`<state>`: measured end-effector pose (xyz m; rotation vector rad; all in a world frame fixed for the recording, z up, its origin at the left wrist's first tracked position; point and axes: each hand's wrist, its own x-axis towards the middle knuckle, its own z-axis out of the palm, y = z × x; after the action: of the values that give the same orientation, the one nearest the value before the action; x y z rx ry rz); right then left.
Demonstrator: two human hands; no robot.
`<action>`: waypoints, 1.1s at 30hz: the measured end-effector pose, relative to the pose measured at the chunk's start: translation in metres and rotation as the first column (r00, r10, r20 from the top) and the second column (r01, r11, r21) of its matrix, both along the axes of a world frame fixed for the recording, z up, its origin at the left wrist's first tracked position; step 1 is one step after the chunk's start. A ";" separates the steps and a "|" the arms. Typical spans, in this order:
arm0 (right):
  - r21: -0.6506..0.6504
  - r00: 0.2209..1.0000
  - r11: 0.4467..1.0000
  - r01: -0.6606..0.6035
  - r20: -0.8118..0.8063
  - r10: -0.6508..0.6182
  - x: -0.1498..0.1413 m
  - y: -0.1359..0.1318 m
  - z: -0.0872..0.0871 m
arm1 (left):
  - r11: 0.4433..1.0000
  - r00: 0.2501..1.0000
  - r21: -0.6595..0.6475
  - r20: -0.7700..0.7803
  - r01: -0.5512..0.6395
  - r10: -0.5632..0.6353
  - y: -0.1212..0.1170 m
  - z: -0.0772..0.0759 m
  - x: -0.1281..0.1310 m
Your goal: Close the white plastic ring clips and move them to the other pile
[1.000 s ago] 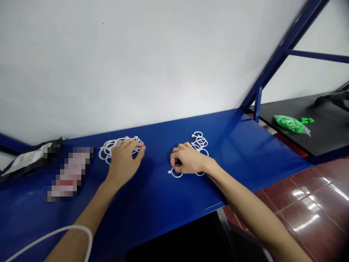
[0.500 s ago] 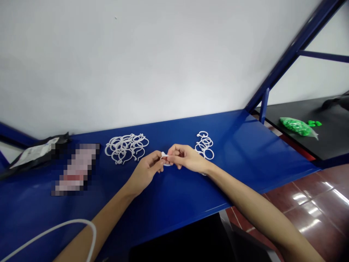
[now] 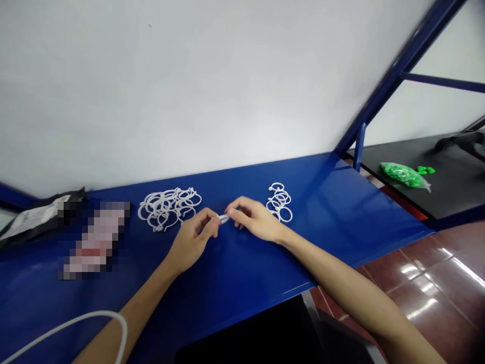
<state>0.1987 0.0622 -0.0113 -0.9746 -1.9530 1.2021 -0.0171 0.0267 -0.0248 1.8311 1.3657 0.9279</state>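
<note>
Between my two hands is a white plastic ring (image 3: 224, 218), seen nearly edge-on above the blue table (image 3: 242, 268). My left hand (image 3: 195, 232) pinches its left side between thumb and fingers. On its right side, my right hand (image 3: 252, 217) is closed with the fingertips gripping it; part of the ring is hidden by the fingers. Left of my hands lies a tangled pile of white open rings (image 3: 166, 205) with small knobbed ends. Just beyond my right hand lies a smaller group of white rings (image 3: 279, 199) that look closed.
At the left are a black package with a white label (image 3: 41, 217) and a blurred-out pinkish item (image 3: 96, 237). A white cable (image 3: 87, 314) loops over my left forearm. A bag of green pieces (image 3: 404, 174) lies on a black table at right. A white wall (image 3: 227, 91) backs the table.
The ring has turned from tilted to almost edge-on between my fingers, and my hands sit slightly farther apart. The whole view has shifted a little.
</note>
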 end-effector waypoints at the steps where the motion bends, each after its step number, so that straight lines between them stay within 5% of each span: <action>1: 0.142 0.987 0.982 0.123 0.085 -0.136 0.004 0.005 0.001 | 0.991 0.992 0.113 -0.096 -0.072 0.083 0.005 0.000 -0.004; 3: 0.407 0.896 0.871 0.275 0.219 -0.386 0.015 0.015 0.001 | 0.931 0.936 0.340 -0.265 -0.134 0.231 0.014 -0.002 -0.015; 7: 0.589 0.620 0.714 0.378 0.412 -0.668 0.039 0.036 0.001 | 0.856 0.782 0.506 -0.487 -0.110 0.389 0.028 -0.011 -0.035; 10: 0.584 0.434 0.709 0.394 0.562 -0.704 0.050 0.045 -0.003 | 0.875 0.694 0.471 -0.594 -0.109 0.406 0.029 -0.014 -0.041; 13: 0.556 0.371 0.745 0.369 0.646 -0.667 0.056 0.048 -0.008 | 0.900 0.651 0.421 -0.652 -0.115 0.388 0.026 -0.015 -0.039; 20: 0.535 0.489 0.808 0.248 0.651 -0.581 0.054 0.049 -0.012 | 0.893 0.697 0.423 -0.595 -0.152 0.400 0.025 -0.012 -0.034; 27: 0.487 0.660 0.856 0.175 0.587 -0.469 0.051 0.049 -0.013 | 0.896 0.806 0.440 -0.509 -0.058 0.302 0.015 -0.012 -0.020; 33: 0.511 0.919 0.854 0.101 0.281 -0.277 0.035 0.039 -0.016 | 0.882 0.855 0.469 -0.469 0.029 0.221 0.003 -0.015 0.000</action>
<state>0.2340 0.1013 -0.0271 -1.1221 -2.2096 0.3946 -0.0176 0.0294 -0.0396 2.5328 1.6709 0.9090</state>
